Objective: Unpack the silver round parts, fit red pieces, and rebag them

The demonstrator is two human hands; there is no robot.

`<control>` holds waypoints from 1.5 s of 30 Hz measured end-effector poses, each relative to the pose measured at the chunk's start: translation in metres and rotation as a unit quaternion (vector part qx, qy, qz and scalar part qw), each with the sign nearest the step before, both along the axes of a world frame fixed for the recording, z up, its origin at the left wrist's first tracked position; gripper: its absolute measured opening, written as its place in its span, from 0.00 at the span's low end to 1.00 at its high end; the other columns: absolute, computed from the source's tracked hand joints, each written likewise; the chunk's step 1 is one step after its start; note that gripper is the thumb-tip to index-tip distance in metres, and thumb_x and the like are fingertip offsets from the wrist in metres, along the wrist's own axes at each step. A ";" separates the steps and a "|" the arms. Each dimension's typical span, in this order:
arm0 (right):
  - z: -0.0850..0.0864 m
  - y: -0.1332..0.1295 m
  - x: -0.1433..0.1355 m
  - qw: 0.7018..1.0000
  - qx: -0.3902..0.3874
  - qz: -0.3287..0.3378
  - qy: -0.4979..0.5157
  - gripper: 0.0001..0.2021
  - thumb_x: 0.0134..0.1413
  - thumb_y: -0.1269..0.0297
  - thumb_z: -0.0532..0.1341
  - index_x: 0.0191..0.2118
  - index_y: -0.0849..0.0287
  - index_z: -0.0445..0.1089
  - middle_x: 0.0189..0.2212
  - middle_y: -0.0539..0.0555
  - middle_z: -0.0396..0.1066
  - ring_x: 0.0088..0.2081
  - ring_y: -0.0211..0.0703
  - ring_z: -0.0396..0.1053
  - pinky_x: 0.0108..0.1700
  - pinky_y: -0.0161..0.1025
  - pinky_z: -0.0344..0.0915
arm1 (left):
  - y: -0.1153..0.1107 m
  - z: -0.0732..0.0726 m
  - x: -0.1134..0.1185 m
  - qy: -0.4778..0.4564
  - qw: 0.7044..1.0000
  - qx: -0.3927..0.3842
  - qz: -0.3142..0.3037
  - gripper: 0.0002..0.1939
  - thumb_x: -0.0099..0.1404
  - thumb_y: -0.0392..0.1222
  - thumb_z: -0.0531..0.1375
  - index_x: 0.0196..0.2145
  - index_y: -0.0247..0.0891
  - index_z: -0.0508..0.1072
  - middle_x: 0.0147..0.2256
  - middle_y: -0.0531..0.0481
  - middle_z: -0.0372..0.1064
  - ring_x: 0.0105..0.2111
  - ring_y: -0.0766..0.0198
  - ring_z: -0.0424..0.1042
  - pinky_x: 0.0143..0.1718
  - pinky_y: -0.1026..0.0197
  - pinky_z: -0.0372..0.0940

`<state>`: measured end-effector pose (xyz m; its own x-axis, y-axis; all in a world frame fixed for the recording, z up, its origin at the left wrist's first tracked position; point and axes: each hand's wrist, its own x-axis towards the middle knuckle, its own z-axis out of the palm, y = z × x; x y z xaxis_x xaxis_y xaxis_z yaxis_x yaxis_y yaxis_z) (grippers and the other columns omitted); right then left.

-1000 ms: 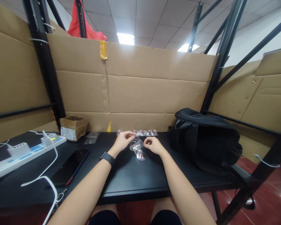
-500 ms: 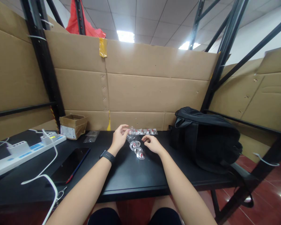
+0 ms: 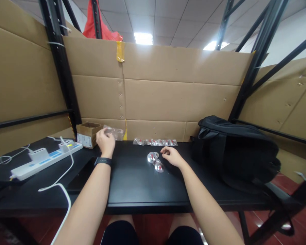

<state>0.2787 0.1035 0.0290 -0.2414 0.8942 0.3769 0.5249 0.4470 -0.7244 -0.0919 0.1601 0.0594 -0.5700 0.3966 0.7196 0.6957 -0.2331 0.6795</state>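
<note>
My left hand (image 3: 105, 141) is raised over the back left of the table beside a small cardboard box (image 3: 85, 140). Its fingers pinch a clear plastic bag (image 3: 116, 132), which stretches out to the right. Near the table's middle, my right hand (image 3: 172, 156) hovers with loosely bent fingers, thumb and index apart, nothing seen between them. Just left of it lie several clear round discs (image 3: 159, 166) with red centres, partly overlapping. Behind them, a row of small clear packets with red marks (image 3: 155, 142) lies along the cardboard wall.
A black backpack (image 3: 234, 153) gapes on the right of the black table (image 3: 132, 187). On the left are a white power strip (image 3: 48, 161), a white cable (image 3: 65, 190) and a dark phone (image 3: 81, 175), partly behind my forearm. Cardboard panels (image 3: 168, 98) enclose the back and sides.
My left hand has moved left, away from the discs, carrying the clear plastic bag toward the cardboard box. My right hand stays beside the discs. The view has shifted slightly left.
</note>
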 end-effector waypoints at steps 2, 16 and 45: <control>-0.001 0.001 0.000 1.000 0.001 0.000 -0.006 0.10 0.45 0.73 0.60 0.36 0.59 0.74 0.33 0.51 0.74 0.31 0.38 0.68 0.39 0.35 0.65 | 0.004 -0.009 -0.015 0.017 0.996 -0.080 0.017 0.21 0.61 0.33 0.52 0.50 0.31 0.74 0.50 0.35 0.71 0.55 0.50 0.67 0.61 0.51 0.57; -0.003 0.000 -0.001 1.000 0.010 -0.007 -0.019 0.10 0.46 0.76 0.60 0.36 0.59 0.75 0.32 0.51 0.74 0.31 0.37 0.68 0.38 0.34 0.65 | -0.004 -0.029 0.072 0.349 0.904 -0.202 -0.142 0.21 0.68 0.41 0.50 0.55 0.39 0.70 0.61 0.37 0.63 0.62 0.48 0.59 0.61 0.41 0.49; -0.006 -0.001 -0.002 1.000 0.000 -0.026 -0.015 0.10 0.45 0.77 0.61 0.34 0.59 0.76 0.30 0.50 0.74 0.30 0.37 0.68 0.36 0.33 0.63 | 0.009 -0.050 0.090 0.394 0.824 -0.344 -0.218 0.29 0.70 0.46 0.47 0.67 0.45 0.57 0.64 0.38 0.60 0.63 0.47 0.58 0.58 0.37 0.51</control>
